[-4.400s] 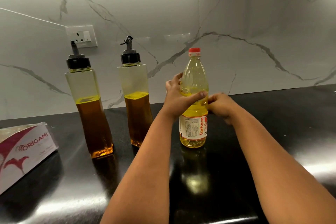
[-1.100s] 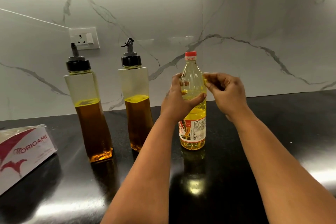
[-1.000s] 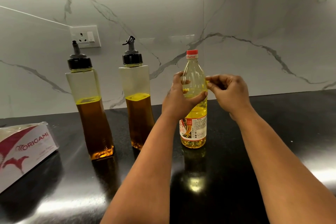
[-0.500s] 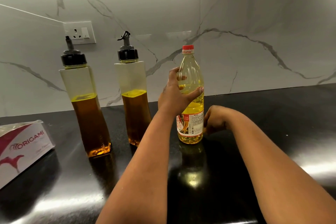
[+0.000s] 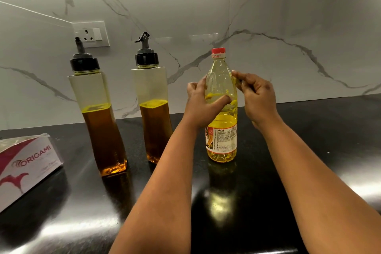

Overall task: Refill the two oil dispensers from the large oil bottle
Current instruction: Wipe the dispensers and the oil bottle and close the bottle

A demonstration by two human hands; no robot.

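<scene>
The large oil bottle [image 5: 222,130] stands upright on the black counter, its red cap [image 5: 218,50] on and yellow oil up to about its middle. My left hand [image 5: 201,107] grips its waist from the left, thumb across the front. My right hand [image 5: 257,97] is at the bottle's right shoulder with its fingers curled and its fingertips touching the plastic; whether they pinch anything I cannot tell. Two tall clear dispensers stand to the left, the left dispenser [image 5: 97,117] and the right dispenser [image 5: 153,109]. Both have black pourer caps and are roughly half full of amber oil.
A white and pink tissue box [image 5: 26,167] lies at the counter's left edge. A wall socket [image 5: 90,34] sits behind the left dispenser on the marble wall. The glossy black counter [image 5: 319,150] stretches to the right of the bottle.
My right hand has come up from the counter beside the bottle's base to the bottle's shoulder. My left hand has kept its grip, and the bottle has stayed in place.
</scene>
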